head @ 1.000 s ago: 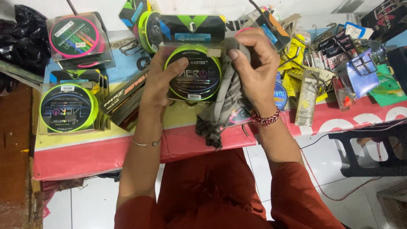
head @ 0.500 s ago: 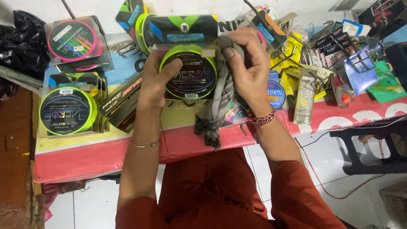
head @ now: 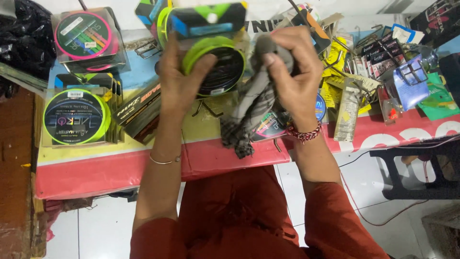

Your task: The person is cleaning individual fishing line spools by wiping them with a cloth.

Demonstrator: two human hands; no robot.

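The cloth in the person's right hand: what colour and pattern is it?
The cloth is grey with a darker checked pattern, seen in the head view.

The left hand (head: pixel 179 76) covers the left part of the green line spool pack (head: pixel 213 52), whose face is motion-blurred so its print cannot be made out. The grey cloth (head: pixel 251 108) hides the packets lying behind it. At the far left, the black bag (head: pixel 21 38) is cut off by the picture's edge.
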